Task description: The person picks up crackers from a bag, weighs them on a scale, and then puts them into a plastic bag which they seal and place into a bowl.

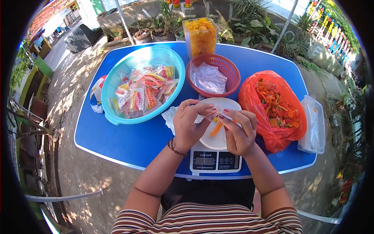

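Both of my hands are raised over a white plate (230, 103) on a digital kitchen scale (216, 161). Between my fingertips is a small clear plastic bag (220, 112). My left hand (188, 121) pinches its left side with thumb and fingers. On the other side, my right hand (240, 130) grips the bag between thumb and forefinger. Below the fingers shows an orange wavy snack piece (216, 130); whether it is inside the bag or lies on the plate is hard to tell. The digits on the scale's display are too faint to read.
On the blue table (117, 142), a turquoise basket (110, 117) holds filled packets. Behind the scale, a red basket (232, 72) contains clear bags, near a tub of yellow-orange snacks (200, 36). To the right are a red plastic bag (249, 87) of colourful snacks and a clear container (320, 134).
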Demonstrator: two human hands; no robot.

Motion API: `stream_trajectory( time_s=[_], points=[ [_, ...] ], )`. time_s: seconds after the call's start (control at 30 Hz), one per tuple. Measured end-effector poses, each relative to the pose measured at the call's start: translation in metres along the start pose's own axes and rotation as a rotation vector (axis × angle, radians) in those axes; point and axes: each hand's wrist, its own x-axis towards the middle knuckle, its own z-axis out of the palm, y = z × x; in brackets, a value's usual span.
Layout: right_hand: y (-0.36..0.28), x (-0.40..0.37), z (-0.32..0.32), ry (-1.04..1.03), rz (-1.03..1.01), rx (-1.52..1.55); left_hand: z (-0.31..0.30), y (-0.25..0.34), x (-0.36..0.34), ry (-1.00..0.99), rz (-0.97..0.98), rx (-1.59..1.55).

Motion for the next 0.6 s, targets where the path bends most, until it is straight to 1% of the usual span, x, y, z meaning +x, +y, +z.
stream_trajectory(
  time_s=[0.13, 0.33, 0.43, 0.6],
  points=[
    [0.0, -0.001, -0.004, -0.065, 0.012, 0.025, 0.0, 0.0, 0.0, -0.04, 0.152, 0.049],
    [0.008, 0.003, -0.018, -0.134, 0.049, -0.021, -0.003, 0.012, 0.002, -0.151, 0.282, 0.164],
    [0.007, 0.003, -0.022, -0.148, 0.052, -0.045, 0.0, 0.013, 0.001, -0.109, 0.274, 0.181],
    [0.009, 0.003, -0.013, -0.155, 0.023, -0.046, 0.003, 0.009, -0.001, -0.12, 0.212, 0.115]
  ],
)
